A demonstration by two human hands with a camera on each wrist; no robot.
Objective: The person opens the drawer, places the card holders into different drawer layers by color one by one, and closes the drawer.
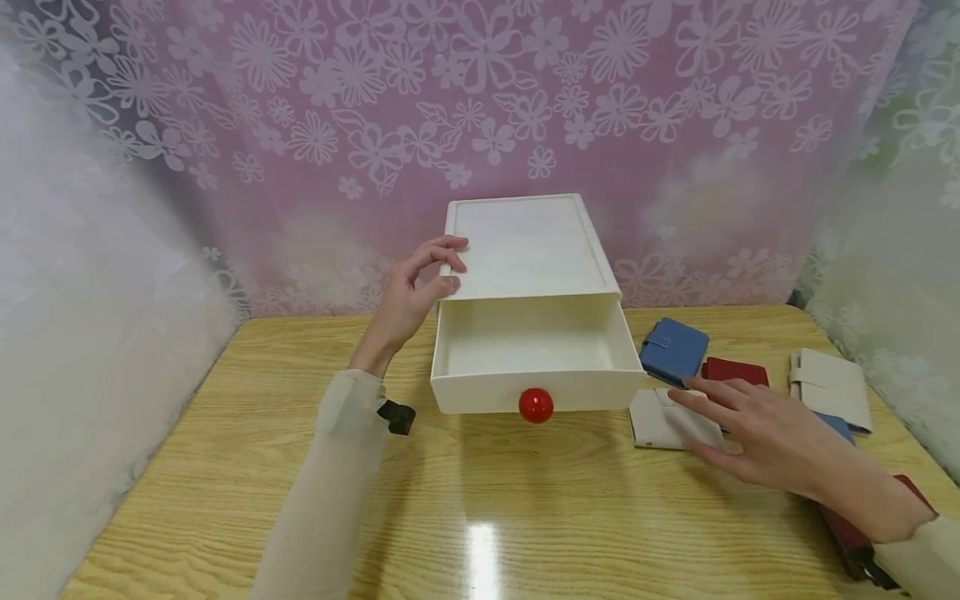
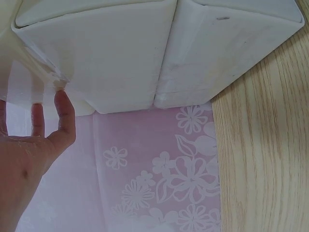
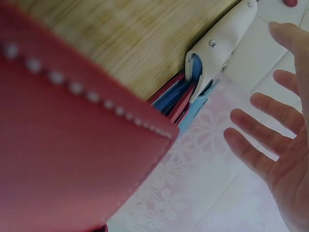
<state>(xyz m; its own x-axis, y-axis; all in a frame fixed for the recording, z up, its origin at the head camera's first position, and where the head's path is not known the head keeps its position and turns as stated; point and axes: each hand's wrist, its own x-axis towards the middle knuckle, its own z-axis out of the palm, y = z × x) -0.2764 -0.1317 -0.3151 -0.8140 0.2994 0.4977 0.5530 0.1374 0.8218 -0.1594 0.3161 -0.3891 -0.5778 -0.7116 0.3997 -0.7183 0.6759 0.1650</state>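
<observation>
A white drawer box (image 1: 525, 246) stands at the back of the table with its drawer (image 1: 480, 393) pulled out, and no contents show inside. On the drawer front is a round red knob (image 1: 536, 406). My left hand (image 1: 412, 287) touches the box's left edge with thumb and fingertips; the left wrist view shows its fingers against the white side. Over a cream wallet (image 1: 660, 421) to the right of the drawer hovers my right hand (image 1: 772, 429), fingers spread and holding nothing. Behind it lie a blue wallet (image 1: 678, 346) and a dark red wallet (image 1: 738, 370).
A larger cream wallet (image 1: 836, 387) lies farther right, with part of a blue one (image 1: 837, 427) showing below it. Under my right forearm is a red wallet (image 1: 843, 527), close up in the right wrist view. A pink flowered curtain (image 1: 495, 108) hangs behind the table.
</observation>
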